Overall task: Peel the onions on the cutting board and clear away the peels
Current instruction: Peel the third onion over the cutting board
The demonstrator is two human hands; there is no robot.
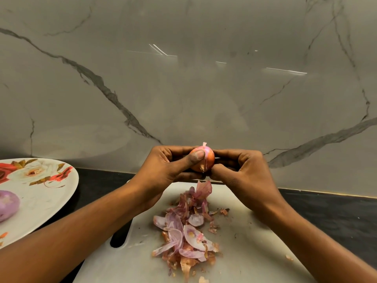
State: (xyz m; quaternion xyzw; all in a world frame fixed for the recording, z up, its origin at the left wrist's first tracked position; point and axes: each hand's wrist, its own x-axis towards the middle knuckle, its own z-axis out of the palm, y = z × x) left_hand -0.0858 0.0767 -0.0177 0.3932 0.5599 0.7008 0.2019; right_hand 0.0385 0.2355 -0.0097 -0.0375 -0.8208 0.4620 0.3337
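Observation:
A small onion [207, 160] with orange-brown skin is held in the air above the far edge of the white cutting board [255, 242]. My left hand [169, 166] grips it, with the thumb pressed across its front. My right hand [240, 168] holds its right side, fingertips pinching at the skin near the bottom. A strip of skin sticks up from the onion's top. A pile of purple and brown peels [189, 231] lies in the middle of the board.
A floral plate [40, 180] stands at the left on the dark counter [336, 211], with a peeled purple onion [8, 205] on it. A marble wall rises right behind the board. The board's handle slot [120, 235] is at its left edge.

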